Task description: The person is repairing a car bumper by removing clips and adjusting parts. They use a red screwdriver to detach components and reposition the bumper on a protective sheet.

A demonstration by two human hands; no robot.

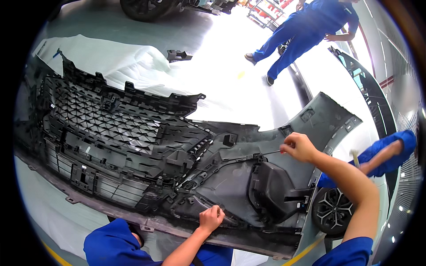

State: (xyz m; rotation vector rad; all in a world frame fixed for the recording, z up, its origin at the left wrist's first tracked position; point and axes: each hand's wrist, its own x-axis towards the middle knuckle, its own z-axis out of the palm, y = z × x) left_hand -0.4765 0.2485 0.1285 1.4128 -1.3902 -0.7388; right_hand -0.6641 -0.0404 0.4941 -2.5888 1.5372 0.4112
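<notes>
The bumper [321, 122] lies inner side up across the middle, probably so we can reach its fittings; a white sheet [106, 54] likely guards its face. At six o'clock our left hand [210, 220] curls, perhaps steadying it; we cannot tell if its fingers [219, 211] grip anything. Past three, our right hand [299, 148] pinches a thin rod [270, 152]. A co-worker [306, 31] stands past one; a black housing [273, 188] bulges between our hands.

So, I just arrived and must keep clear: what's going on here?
The camera wearer's right hand pinches what looks like a thin wire or rod over a dark car bumper, while their left hand, partly closed, is at its near side. The bumper lies over white sheeting, a mesh grille toward its left; a co-worker in blue is beyond.
</notes>
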